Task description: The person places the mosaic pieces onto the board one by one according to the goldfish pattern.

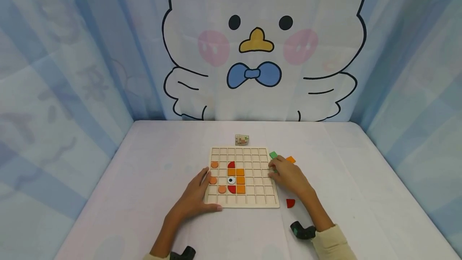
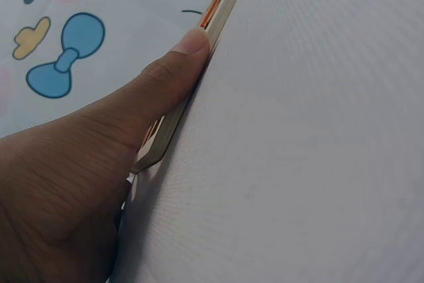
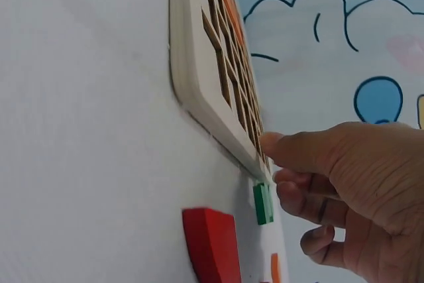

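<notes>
My left hand (image 1: 196,196) rests at the near left corner of a wooden grid board (image 1: 258,200). Its fingers lie along the left side and its thumb (image 2: 192,43) presses the front edge. On the board lie orange squares (image 1: 240,180), red quarter-circle pieces (image 1: 231,165), orange discs (image 1: 221,189) and a white eye piece (image 1: 231,180). Over the board's right edge, my right hand (image 1: 288,175) has thumb and fingers bent and apart, with no piece visible between them. A green piece (image 3: 263,203) lies beside the board, just below those fingers.
Right of the board are a green square (image 1: 273,155), an orange piece (image 1: 290,159) and a red quarter-circle piece (image 1: 290,203). Behind it sits a small patterned picture piece (image 1: 242,139). Printed curtains (image 1: 252,103) enclose the table's back and sides.
</notes>
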